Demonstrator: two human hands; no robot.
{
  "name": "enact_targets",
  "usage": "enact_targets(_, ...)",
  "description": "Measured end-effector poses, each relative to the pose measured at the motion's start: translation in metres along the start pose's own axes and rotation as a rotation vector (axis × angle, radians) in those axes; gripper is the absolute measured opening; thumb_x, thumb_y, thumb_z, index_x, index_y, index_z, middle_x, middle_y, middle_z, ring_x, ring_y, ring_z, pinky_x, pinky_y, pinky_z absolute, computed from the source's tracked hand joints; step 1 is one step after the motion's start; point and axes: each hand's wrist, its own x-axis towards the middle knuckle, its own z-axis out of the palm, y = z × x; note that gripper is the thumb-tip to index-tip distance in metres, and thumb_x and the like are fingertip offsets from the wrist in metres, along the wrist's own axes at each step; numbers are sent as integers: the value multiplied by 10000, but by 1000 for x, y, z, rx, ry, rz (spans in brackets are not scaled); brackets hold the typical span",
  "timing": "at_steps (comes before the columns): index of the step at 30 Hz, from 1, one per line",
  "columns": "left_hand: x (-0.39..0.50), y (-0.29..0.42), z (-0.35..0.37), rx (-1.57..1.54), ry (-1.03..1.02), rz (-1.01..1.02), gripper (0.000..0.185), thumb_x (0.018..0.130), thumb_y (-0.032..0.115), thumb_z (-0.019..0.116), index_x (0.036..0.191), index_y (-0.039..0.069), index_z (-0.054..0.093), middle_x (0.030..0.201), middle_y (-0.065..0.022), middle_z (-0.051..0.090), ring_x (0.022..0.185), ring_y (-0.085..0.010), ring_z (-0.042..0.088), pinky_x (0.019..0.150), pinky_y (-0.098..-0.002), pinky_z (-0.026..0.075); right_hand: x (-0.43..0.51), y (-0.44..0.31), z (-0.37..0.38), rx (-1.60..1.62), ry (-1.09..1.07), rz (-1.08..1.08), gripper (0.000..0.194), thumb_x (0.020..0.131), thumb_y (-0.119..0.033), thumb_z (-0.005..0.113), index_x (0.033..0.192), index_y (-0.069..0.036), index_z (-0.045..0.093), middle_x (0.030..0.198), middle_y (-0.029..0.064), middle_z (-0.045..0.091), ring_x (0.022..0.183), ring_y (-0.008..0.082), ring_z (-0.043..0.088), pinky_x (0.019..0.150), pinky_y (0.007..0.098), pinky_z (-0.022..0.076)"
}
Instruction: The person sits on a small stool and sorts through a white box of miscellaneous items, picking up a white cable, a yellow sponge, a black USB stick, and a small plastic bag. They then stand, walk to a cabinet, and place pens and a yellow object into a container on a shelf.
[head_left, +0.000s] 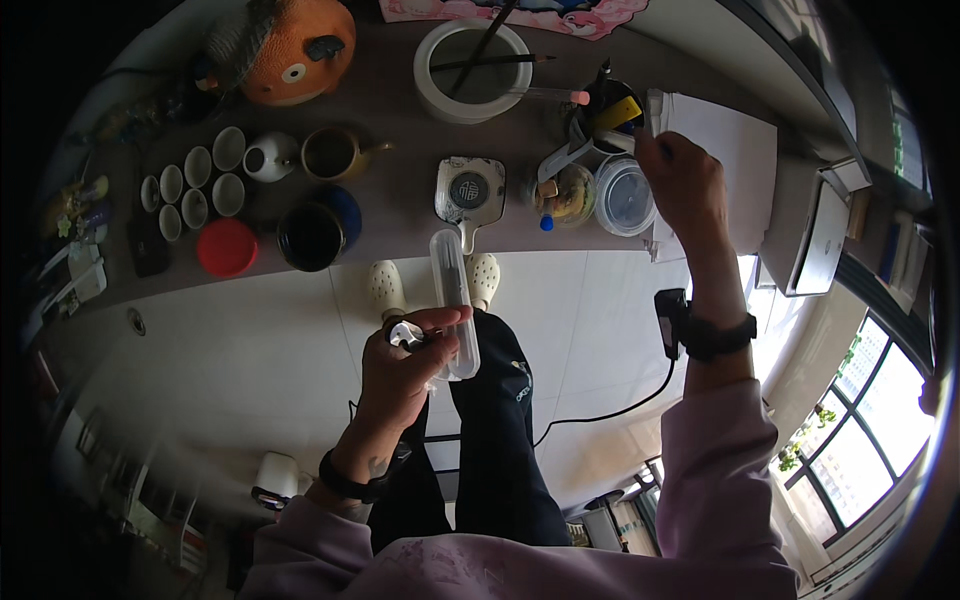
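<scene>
My left hand (405, 367) grips a long, clear plastic case (453, 281) with rounded ends, held out past the table's front edge. A shiny metal piece with black parts (406, 335) also sits in that hand; its kind is hard to make out. My right hand (686, 184) is over the right part of the table, fingers curled beside a dark holder (609, 105) of pens and tools. A yellow piece (618, 112) sticks out of this holder. Whether the right fingers pinch anything is hidden. Just below them stands a round clear-lidded container (625, 196).
Nearby on the table (405, 202) are a jar (577, 196), a square handled dish (471, 187) and a white pot (472, 112) with pencils across it. Farther left stand several small white cups (197, 166), a red lid (227, 247) and a dark mug (309, 236). Paper (727, 142) lies right.
</scene>
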Motion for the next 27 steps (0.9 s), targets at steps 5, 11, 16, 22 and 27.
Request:
enact_targets(5,-21,-18,-20,-19,50,-56,261,830,-8,630,1091,-7,614,1131,-133,644,1003,-170,590,925,-323,461,2,-19,0,-96,183,-33,311,846,-380,642,1018,-121,651,791,98,689,720,269,680,642,375,530)
enact_targets(11,-33,-27,-29,-8,77,-106,249,833,-1,639,1081,-3,618,1122,-124,649,974,-140,572,923,-299,440,-73,-30,36,191,-113,-387,370,760,-243,764,1073,-131,601,826,74,676,691,204,669,570,332,507)
enact_targets(16,-50,-43,-39,-24,106,-138,195,832,-22,634,1025,7,627,1083,-128,659,985,-167,602,926,-312,450,-77,-14,74,316,188,-338,152,840,-158,685,946,-81,609,745,107,641,648,244,649,559,326,499)
enact_targets(22,-94,-84,-91,-323,193,-361,204,707,-108,588,848,40,596,936,-102,650,966,-239,623,970,-398,454,-85,-6,13,884,313,5,151,961,-174,553,954,-31,603,635,-2,524,542,35,434,461,204,313)
enact_targets(27,-127,-124,-136,-307,299,-538,207,681,-96,536,789,81,530,838,-66,602,969,-329,619,790,-431,517,-57,-57,4,860,211,-194,194,965,-196,535,1036,-21,580,767,66,615,634,129,595,558,253,459)
